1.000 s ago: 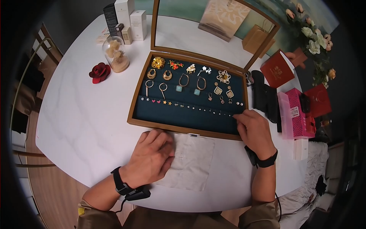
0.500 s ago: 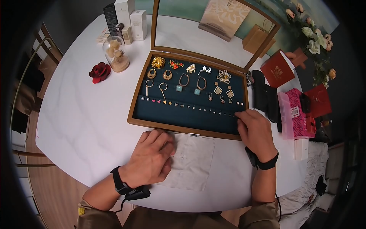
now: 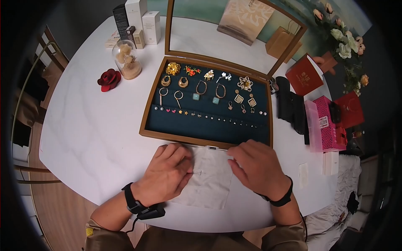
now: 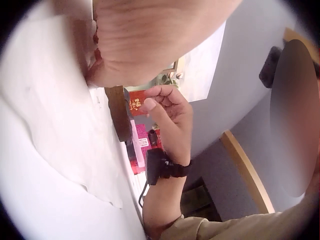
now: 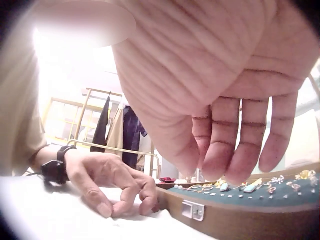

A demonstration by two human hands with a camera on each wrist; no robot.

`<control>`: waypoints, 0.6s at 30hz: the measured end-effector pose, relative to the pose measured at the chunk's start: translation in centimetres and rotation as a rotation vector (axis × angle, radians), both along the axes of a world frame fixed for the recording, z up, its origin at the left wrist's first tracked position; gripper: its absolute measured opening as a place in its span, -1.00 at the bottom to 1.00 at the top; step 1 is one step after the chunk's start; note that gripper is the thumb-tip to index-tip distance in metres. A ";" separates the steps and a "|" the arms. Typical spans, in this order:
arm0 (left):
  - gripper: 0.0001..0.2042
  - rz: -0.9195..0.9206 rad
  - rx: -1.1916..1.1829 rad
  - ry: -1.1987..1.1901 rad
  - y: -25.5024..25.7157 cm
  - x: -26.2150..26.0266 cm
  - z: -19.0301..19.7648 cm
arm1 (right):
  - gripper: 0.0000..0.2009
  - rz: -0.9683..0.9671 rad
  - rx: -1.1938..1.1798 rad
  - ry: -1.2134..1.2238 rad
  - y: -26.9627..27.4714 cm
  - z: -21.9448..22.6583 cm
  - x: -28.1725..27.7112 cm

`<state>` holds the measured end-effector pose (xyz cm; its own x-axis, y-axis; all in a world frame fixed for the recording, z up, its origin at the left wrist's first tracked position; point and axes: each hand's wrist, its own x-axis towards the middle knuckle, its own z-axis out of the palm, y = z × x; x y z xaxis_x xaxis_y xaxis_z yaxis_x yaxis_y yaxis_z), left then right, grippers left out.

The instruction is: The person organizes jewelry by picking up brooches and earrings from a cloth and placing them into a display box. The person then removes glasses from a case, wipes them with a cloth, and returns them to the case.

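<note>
In the head view a wooden jewelry case (image 3: 180, 140) lies with its glass lid raised; rows of earrings (image 3: 197, 96) and small studs sit on its dark green lining. My left hand (image 3: 167, 171) rests loosely curled on a pale cloth (image 3: 209, 190), with no object visible in its fingers. Beside its fingertips a tiny thin metal piece (image 3: 201, 172) lies on the cloth. My right hand (image 3: 259, 171) hovers by the case's front right edge, over the cloth's right side. The right wrist view shows its fingers (image 5: 247, 150) loosely bent, holding nothing visible.
Cosmetic boxes (image 3: 151, 27), a glass dome (image 3: 127, 60) and a red rose (image 3: 109, 80) stand at the back left. Right of the case are black pouches (image 3: 291, 104), a pink box (image 3: 324, 125) and a red box (image 3: 304, 75). A small clear packet (image 3: 303, 175) lies at the right.
My right hand has moved left and toward me, from the end of the stud row to the cloth's right side. My left hand has stayed nearly still.
</note>
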<state>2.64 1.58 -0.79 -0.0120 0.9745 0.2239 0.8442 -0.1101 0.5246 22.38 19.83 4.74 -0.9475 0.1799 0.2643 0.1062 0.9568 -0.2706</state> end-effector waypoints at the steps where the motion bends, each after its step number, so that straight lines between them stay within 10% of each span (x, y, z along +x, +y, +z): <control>1: -0.84 -0.001 0.009 0.006 0.0 0.0 0.0 | -0.82 0.001 0.001 0.000 -0.3 -0.2 -0.1; 18: -0.86 -0.003 0.028 0.052 0.0 0.1 0.0 | -0.80 0.159 -0.022 -0.124 -2.8 -3.0 -0.6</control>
<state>2.76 1.55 -0.78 0.0032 0.9678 0.2517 0.8701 -0.1268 0.4764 21.76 17.01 1.76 -0.9896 0.0295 0.1410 -0.0122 0.9581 -0.2862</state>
